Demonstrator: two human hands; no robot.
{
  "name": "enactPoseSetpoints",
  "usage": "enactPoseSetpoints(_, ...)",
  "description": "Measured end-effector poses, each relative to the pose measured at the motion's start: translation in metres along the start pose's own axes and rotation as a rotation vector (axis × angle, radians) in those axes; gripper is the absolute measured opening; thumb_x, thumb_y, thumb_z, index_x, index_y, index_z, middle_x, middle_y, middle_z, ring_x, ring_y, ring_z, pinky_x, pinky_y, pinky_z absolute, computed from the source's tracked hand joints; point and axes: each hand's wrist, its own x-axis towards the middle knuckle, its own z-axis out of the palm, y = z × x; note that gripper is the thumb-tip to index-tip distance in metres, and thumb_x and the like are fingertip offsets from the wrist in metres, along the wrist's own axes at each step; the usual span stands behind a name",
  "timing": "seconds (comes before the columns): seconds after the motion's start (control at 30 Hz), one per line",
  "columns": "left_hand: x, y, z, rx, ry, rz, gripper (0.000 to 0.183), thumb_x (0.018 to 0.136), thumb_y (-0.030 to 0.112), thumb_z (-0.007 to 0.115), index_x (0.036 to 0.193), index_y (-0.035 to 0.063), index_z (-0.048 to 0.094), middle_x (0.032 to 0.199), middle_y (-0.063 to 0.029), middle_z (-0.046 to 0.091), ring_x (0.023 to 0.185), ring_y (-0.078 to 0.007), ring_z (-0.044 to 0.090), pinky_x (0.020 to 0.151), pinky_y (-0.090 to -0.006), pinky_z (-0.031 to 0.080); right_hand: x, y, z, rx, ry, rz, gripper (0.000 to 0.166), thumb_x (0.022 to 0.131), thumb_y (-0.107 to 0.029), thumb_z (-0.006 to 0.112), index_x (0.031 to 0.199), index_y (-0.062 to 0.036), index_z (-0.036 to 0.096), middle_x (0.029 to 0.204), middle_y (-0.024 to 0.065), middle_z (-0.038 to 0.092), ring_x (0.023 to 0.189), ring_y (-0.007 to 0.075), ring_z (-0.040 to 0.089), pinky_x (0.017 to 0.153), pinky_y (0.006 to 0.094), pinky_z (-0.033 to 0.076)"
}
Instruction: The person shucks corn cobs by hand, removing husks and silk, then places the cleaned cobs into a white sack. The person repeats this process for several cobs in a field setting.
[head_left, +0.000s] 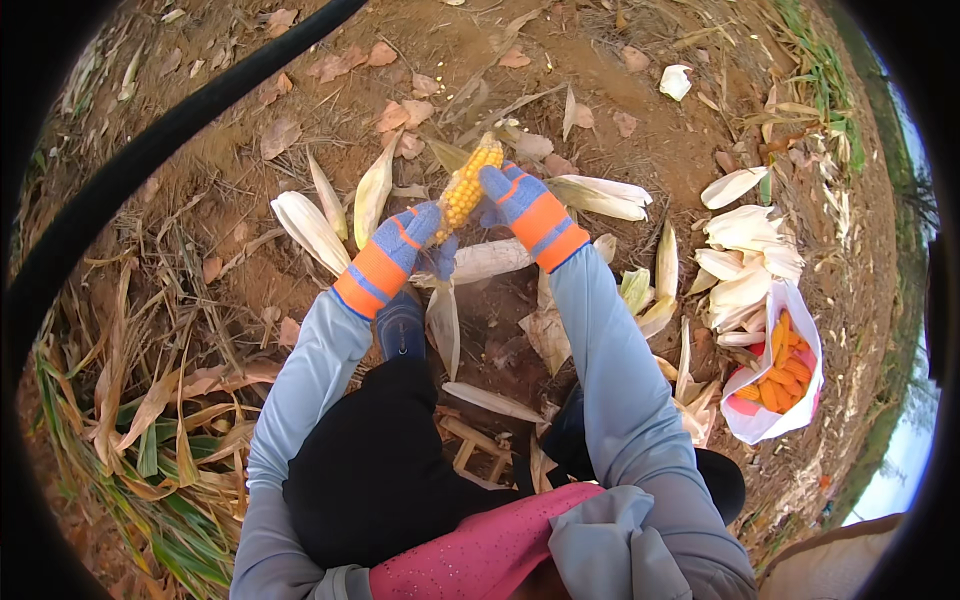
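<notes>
A husked ear of yellow corn (466, 187) slants up between my two gloved hands, over the bare soil. My left hand (405, 244), in a blue and orange knit glove, grips its lower end, where some silk hangs. At the upper right side of the ear, my right hand (525, 206) in a matching glove presses its thumb against the kernels; its other fingers are partly hidden. Just below the ear lies a pale cylindrical piece (491, 261), partly covered by my left fingers. Loose dry husks (311, 229) lie on both sides of my hands.
At the right, a white sack (810, 322) holds several orange ears of corn (784, 375). A pile of pale husks (742, 262) lies beside it. Cut corn stalks and leaves (161, 450) cover the lower left. A wooden frame (476, 446) stands between my legs. A black curved bar (187, 112) crosses the upper left.
</notes>
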Motion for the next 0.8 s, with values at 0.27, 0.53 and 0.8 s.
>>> enactPoseSetpoints(0.27,0.006,-0.002,0.007,0.358,0.23,-0.102,0.047,0.078,0.032,0.06,0.112,0.004,0.046,0.074,-0.0071,0.057,0.063,-0.0145,0.057,0.056,-0.0277,0.046,0.0,-0.006,0.006,-0.064,0.336,-0.096,0.044,0.073,-0.03,0.066,0.096,0.0034,0.05,0.078,0.0103,0.058,0.061,0.0164,0.057,0.046,0.0275,0.047)
enactPoseSetpoints(0.53,0.014,-0.016,-0.006,1.013,0.496,0.607,0.023,0.081,0.016,0.057,0.099,0.0031,0.057,0.077,-0.0117,0.06,0.068,-0.0196,0.056,0.064,-0.0288,0.045,0.002,0.003,0.007,0.009,0.603,-0.07,0.044,0.071,-0.032,0.066,0.093,0.0037,0.053,0.082,0.0113,0.058,0.064,0.0177,0.056,0.053,0.0297,0.046)
enactPoseSetpoints(0.8,0.006,-0.006,-0.082,1.348,0.551,-0.24,0.038,0.08,0.038,0.053,0.092,0.0017,0.058,0.081,-0.0208,0.058,0.077,-0.0369,0.054,0.068,-0.0417,0.043,0.009,0.015,-0.027,0.014,0.547,0.062,0.045,0.073,-0.036,0.061,0.092,0.0035,0.054,0.082,0.0107,0.057,0.071,0.0176,0.053,0.064,0.03,0.043)
